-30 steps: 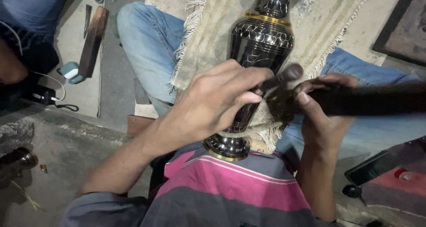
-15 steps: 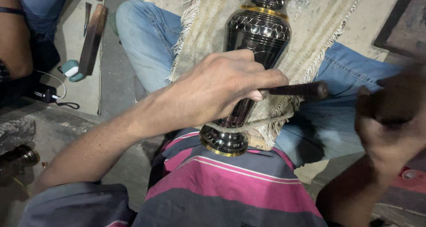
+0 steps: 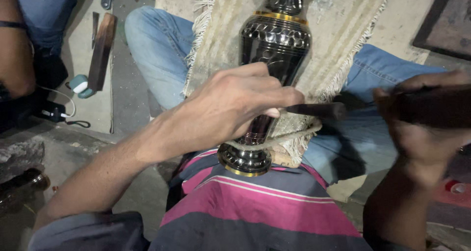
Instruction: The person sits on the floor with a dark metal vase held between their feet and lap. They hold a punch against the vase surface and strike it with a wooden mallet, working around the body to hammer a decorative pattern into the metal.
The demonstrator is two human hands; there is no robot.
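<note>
The black engraved metal vase (image 3: 274, 55) is laid along the lap on a fringed cloth (image 3: 338, 30), its gold-rimmed foot against the striped shirt. The left hand (image 3: 235, 109) is closed around a dark punch (image 3: 314, 110) set near the vase's narrow stem; the right hand (image 3: 417, 128), blurred, is gripped on a dark striking tool (image 3: 431, 106). The punch should be held steady and struck squarely. Open room lies to the right; the knees flank the vase closely.
</note>
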